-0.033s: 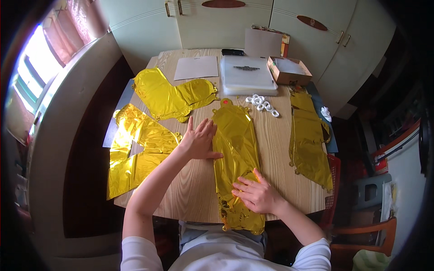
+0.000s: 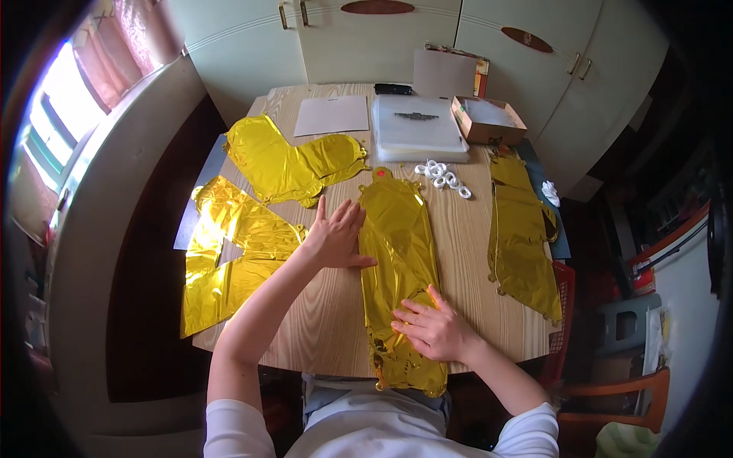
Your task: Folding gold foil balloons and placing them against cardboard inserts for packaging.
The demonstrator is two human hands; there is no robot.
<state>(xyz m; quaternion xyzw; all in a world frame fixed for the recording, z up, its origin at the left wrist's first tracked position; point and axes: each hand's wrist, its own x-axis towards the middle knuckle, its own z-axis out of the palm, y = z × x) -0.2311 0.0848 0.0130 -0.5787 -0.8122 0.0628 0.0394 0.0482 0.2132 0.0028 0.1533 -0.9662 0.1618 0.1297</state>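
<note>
A long flat gold foil balloon [image 2: 393,221] lies lengthwise in front of me, its crumpled near end hanging over the table's edge. A red dot marks its far tab. My left hand [image 2: 336,235] rests at its left edge, fingers stretched out and thumb on the foil. Lower down, my right hand [image 2: 429,324] lies flat on the foil with its fingers spread. Neither hand grips anything. More flat gold foil balloons are spread around: a boot-shaped one [image 2: 267,160] at the far left, an angular one [image 2: 221,282] at the near left, and a long one [image 2: 523,237] at the right.
Behind the balloons on the wooden table [image 2: 321,320] are a stack of clear plastic bags [image 2: 420,133], a white sheet [image 2: 330,116], several white ribbon rolls [image 2: 447,179] and a cardboard box [image 2: 489,122]. A red plastic basket [image 2: 561,320] stands by the right edge.
</note>
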